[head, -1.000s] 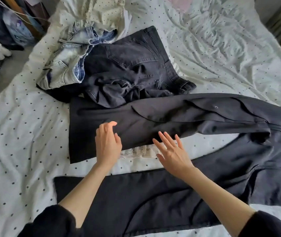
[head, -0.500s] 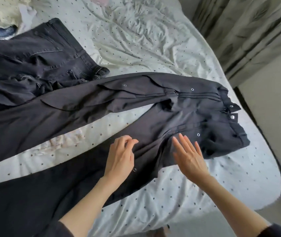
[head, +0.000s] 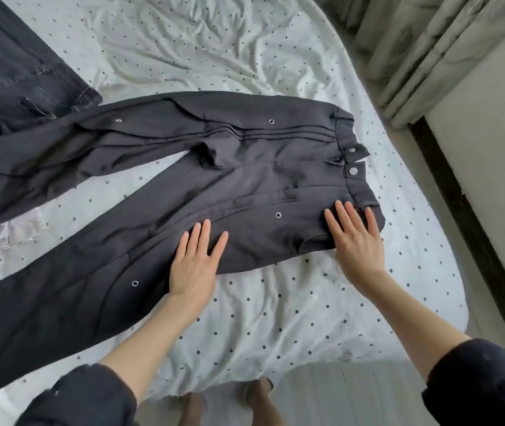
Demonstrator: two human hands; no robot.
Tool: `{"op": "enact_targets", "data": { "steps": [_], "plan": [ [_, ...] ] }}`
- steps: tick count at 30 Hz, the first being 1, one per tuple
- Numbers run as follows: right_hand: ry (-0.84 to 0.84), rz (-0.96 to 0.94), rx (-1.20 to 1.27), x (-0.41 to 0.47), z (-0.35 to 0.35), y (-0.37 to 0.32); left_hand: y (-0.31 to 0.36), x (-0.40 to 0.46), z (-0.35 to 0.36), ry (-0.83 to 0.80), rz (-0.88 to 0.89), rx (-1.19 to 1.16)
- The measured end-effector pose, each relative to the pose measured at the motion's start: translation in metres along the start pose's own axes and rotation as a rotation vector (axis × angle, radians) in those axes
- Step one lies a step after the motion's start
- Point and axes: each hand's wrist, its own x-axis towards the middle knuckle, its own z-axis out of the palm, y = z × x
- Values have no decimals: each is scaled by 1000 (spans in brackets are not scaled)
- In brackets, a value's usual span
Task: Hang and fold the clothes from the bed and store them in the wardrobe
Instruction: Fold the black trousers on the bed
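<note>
Both hands have moved down onto the black trousers (head: 245, 186) since half a second ago. Left hand (head: 194, 265) and right hand (head: 357, 238) lie flat, fingers spread, gripping nothing. Trousers spread across the bed (head: 276, 318), waistband near its right edge, eyelets along the seams, legs splayed leftward.

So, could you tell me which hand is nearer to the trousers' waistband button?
The right hand: its fingertips lie just below the waistband button. The left hand rests flat farther down the trousers, on the leg.
</note>
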Motion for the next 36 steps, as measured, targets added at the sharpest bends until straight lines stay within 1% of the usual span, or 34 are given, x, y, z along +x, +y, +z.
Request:
{"op": "enact_targets", "data": {
  "steps": [4, 7, 10, 13, 15, 17, 19, 22, 24, 27, 29, 31, 32, 36],
  "plan": [
    [-65, -30, -63, -21, -1, 16, 7, -13, -1, -40, 24, -4],
    [-109, -27, -78, -43, -8, 32, 18, -29, -10, -116, 86, -177],
    [-205, -48, -107, -63, -17, 45, 26, -44, -26, -215, 124, -389],
    [-303, -54, -99, -82, -26, 56, 27, -56, -44, -357, 181, -445],
    [-317, -39, -65, -90, -34, 57, 20, -55, -60, -427, 145, -508],
    [-254, 3, -17, -86, -42, 56, 8, -47, -79, -383, 92, -539],
    [-163, 49, 31, -69, -57, 54, -13, -38, -97, -240, 0, -585],
    [-60, 112, 38, -28, -84, 48, -43, -18, -121, -64, -120, -691],
    [19, 146, 68, 5, -101, 45, -60, 0, -135, 28, -161, -704],
    [107, 203, 97, 54, -120, 40, -82, 37, -155, 135, -156, -732],
    [115, 242, 85, 84, -127, 39, -93, 66, -167, 198, -124, -756],
    [81, 268, 51, 115, -128, 39, -100, 103, -175, 244, -89, -757],
    [51, 276, 31, 124, -127, 39, -101, 116, -175, 248, -75, -756],
    [-73, 319, -16, 168, -110, 34, -103, 171, -154, 175, -64, -709]
  ]
}}
